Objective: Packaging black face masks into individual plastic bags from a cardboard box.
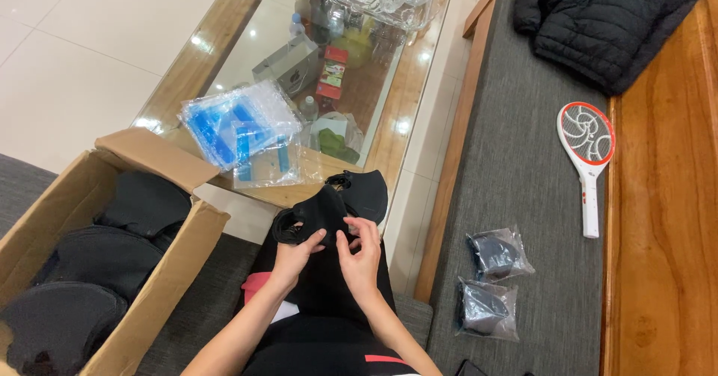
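Both my hands hold a black fabric face mask (318, 210) over my lap. My left hand (293, 256) pinches its lower left edge near the ear loop. My right hand (360, 255) grips its lower right side. A second black mask (364, 190) lies just behind it, towards the table. A stack of clear blue-printed plastic bags (238, 128) rests on the table's near corner.
An open cardboard box (173, 250) with several black masks stands at my left. Two bagged masks (495, 256) (486, 310) lie on the grey bench cushion (523, 159) at my right, with a racket-shaped bug zapper (587, 150) and a black jacket (613, 17). A glass-topped wooden table (400, 99) stands ahead.
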